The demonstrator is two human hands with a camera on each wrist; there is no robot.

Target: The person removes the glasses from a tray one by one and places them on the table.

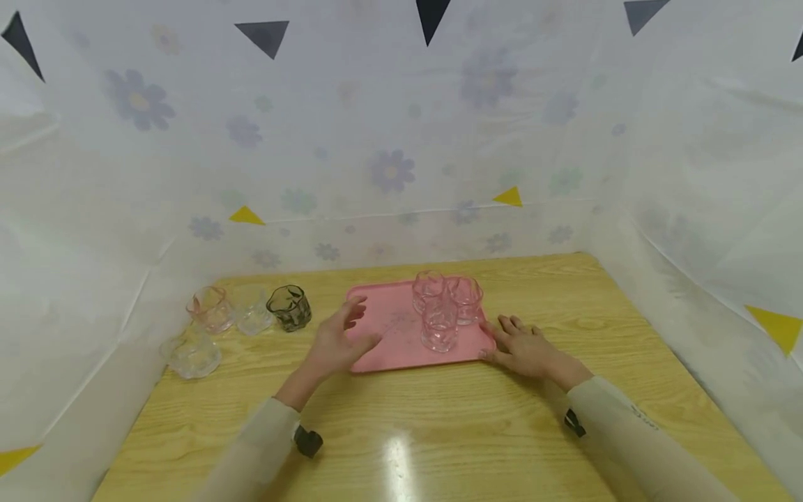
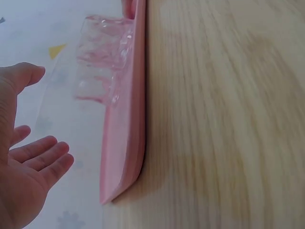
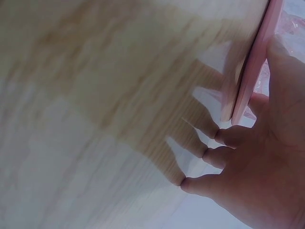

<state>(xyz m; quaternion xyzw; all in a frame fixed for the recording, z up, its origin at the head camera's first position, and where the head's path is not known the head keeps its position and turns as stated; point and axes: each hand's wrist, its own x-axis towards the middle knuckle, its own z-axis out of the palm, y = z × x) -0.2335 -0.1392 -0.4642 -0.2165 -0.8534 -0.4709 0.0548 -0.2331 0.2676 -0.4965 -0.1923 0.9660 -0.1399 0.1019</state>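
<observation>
A pink tray point(image 1: 392, 348) lies on the wooden table, with three clear, pink-tinted glasses point(image 1: 439, 331) grouped on its right half. Over the tray's left edge hovers my left hand point(image 1: 332, 346), fingers spread and thumb apart. In the left wrist view this hand point(image 2: 28, 176) holds nothing and stays clear of the tray's rim point(image 2: 136, 143). My right hand point(image 1: 530, 350) rests at the tray's right front corner. The right wrist view has its thumb against the tray's side point(image 3: 257, 57), while several outstretched fingertips point(image 3: 190, 185) touch the table.
On the table's left stand a dark grey glass point(image 1: 290, 308), a clear glass point(image 1: 252, 312), a pinkish glass point(image 1: 211, 310) and another clear glass point(image 1: 193, 357). White flower-print sheeting point(image 1: 389, 125) walls the table point(image 1: 439, 432) at the back and both sides.
</observation>
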